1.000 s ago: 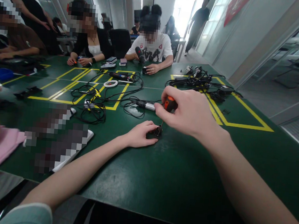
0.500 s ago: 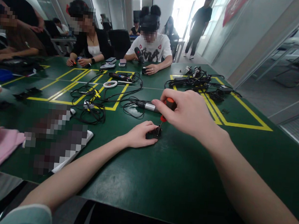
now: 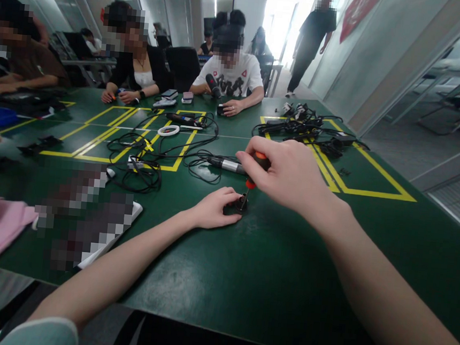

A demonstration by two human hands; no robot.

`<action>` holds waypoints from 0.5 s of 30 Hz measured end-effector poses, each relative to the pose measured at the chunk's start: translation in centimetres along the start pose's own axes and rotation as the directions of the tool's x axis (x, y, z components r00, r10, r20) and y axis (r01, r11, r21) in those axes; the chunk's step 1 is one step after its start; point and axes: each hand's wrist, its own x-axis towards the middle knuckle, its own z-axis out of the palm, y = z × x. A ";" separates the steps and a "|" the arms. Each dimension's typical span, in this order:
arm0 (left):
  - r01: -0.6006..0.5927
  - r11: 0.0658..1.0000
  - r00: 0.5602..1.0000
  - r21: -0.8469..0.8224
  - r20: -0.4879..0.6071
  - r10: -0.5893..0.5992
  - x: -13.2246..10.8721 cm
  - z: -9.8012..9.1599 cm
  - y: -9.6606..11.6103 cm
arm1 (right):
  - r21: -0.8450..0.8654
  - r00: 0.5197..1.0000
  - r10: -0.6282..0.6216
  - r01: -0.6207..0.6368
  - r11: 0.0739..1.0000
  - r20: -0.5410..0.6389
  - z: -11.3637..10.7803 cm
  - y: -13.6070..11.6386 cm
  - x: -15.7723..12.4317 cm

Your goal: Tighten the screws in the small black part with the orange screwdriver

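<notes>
On the green table (image 3: 188, 276), at the dial's centre, the left hand (image 3: 213, 208) pinches a small black part (image 3: 240, 203); the right hand (image 3: 289, 169), fingers clamped round an orange-and-black screwdriver (image 3: 261, 163), sits toward two o'clock. Toward eleven lies a silver-and-black tool (image 3: 230, 165).

- Looks like plastic on the orange-and-black screwdriver handle (image 3: 261, 161), bare metal along the slim shaft (image 3: 245, 197).
- Shines smooth and glossy across the green bench (image 3: 284, 284), catching pale glare.
- Seems silvery metal around the cylindrical tool (image 3: 231, 166).
- Appears soft and matt on the pink cloth (image 3: 5, 228).
- Looks plastic-sheathed on the black cables (image 3: 331, 147).
</notes>
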 end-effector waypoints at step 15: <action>-0.008 1.000 1.000 0.007 -0.014 0.008 0.0 0.0 0.1 | 0.625 0.967 -0.249 0.167 0.762 0.045 0.0 0.4 0.0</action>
